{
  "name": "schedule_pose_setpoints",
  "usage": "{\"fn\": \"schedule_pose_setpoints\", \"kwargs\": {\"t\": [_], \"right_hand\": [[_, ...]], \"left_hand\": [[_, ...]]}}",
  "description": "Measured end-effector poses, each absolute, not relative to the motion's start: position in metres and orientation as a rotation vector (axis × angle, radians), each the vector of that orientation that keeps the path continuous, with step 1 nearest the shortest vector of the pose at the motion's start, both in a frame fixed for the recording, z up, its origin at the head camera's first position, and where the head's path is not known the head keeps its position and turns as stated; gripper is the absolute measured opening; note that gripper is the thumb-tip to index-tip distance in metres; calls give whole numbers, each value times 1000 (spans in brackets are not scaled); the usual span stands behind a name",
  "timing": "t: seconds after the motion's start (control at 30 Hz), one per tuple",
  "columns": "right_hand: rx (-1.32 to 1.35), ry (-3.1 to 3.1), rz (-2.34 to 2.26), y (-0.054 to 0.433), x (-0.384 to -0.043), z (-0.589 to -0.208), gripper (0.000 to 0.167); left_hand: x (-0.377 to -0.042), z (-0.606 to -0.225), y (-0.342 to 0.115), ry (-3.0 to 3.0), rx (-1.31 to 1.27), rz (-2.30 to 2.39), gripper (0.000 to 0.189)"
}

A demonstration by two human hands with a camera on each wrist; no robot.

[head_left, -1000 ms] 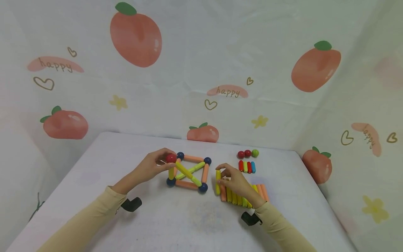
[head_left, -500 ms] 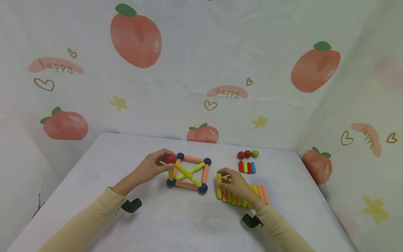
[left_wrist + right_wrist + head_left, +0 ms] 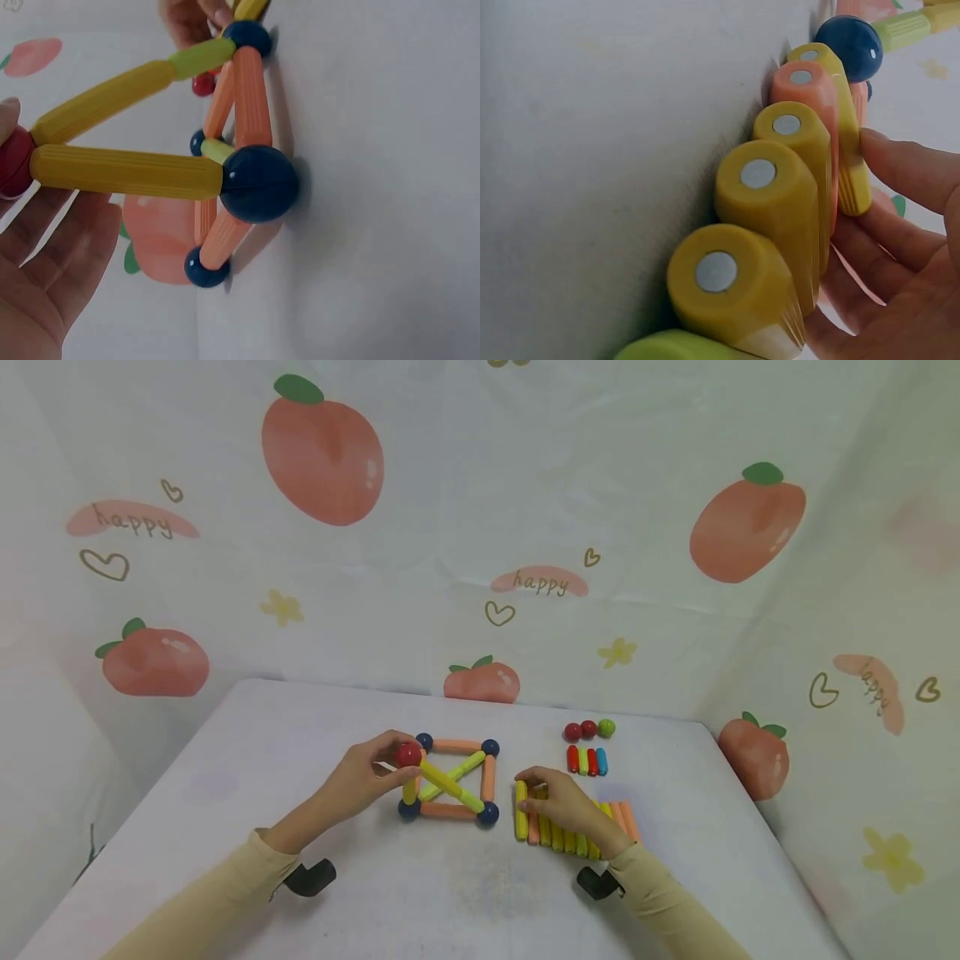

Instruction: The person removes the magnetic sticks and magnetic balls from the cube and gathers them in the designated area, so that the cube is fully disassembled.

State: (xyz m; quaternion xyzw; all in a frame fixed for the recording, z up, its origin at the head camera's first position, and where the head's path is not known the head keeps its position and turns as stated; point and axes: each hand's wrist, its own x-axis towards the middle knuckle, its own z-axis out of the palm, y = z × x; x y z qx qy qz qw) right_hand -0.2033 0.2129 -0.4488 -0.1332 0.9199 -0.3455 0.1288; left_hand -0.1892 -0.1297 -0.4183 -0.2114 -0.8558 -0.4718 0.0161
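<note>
In the head view my left hand pinches a red ball, the top joint of a magnetic stick-and-ball frame. From that ball a yellow stick leads to a blue ball, and a longer yellow-and-green bar slopes to another blue ball. Orange sticks form the square base, crossed by a light green diagonal. My right hand pinches a yellow magnetic stick between thumb and fingers, at the left end of a row of sticks. Part of that row is hidden under the hand.
The row holds several yellow sticks, an orange stick and, at its right end, more orange sticks. Behind it lie short red, green and blue sticks. Two red balls and a green ball sit farther back.
My right hand has brought the yellow stick toward me, level with the row's end. My left hand has shifted slightly toward me with the red ball, and the frame has turned a little.
</note>
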Motion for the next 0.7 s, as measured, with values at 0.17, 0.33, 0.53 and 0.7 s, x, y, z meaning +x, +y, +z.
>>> {"fn": "schedule_pose_setpoints", "kwargs": {"t": [0.17, 0.33, 0.53, 0.7], "right_hand": [[-406, 2676, -974, 215, -205, -450, 39], [-418, 2679, -985, 216, -206, -452, 38], [-437, 2677, -926, 211, -209, -444, 40], [-556, 2721, -989, 187, -211, -417, 41]], "left_hand": [[-183, -420, -126, -2659, -640, -1533, 44], [-190, -429, -124, -2714, -629, -1727, 42], [-196, -440, -123, -2717, -574, -1890, 36], [-198, -442, -123, -2696, -639, -1919, 40]]}}
